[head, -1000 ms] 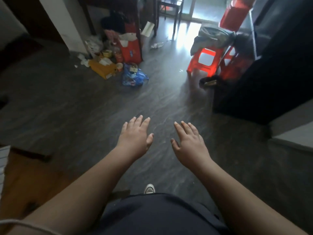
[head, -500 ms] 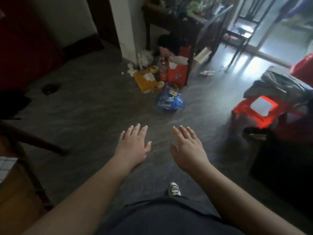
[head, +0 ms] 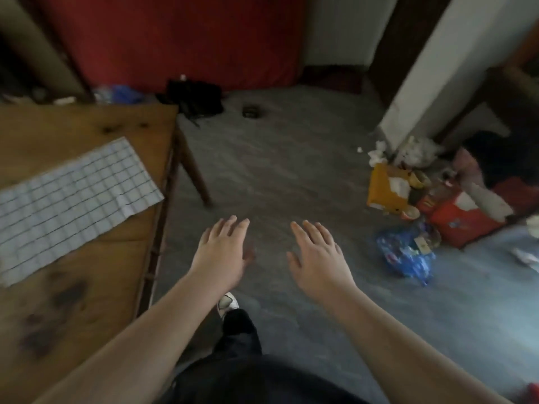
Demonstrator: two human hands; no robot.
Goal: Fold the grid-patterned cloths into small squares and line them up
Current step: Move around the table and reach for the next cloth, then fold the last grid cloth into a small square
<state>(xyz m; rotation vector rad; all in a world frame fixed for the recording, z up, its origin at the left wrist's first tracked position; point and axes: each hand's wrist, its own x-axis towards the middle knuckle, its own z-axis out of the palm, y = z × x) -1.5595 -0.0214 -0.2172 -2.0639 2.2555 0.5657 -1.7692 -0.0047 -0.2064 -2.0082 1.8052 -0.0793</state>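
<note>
Grid-patterned cloth (head: 73,199) is lying spread flat on the wooden table (head: 87,301) at the left of the head view. Its long axis is running from near-left to far-right, and one corner is reaching almost to the table's right edge. Both hands are hovering over the grey floor (head: 277,170), to the right of the cloth and well apart from it. The left hand (head: 221,255) is sitting nearer the table than the right hand (head: 318,260). The fingers (head: 233,228) of both are stretching out straight, palms down, holding nothing. Reaching the cloth is likely calling for a swing leftward, left hand leading.
</note>
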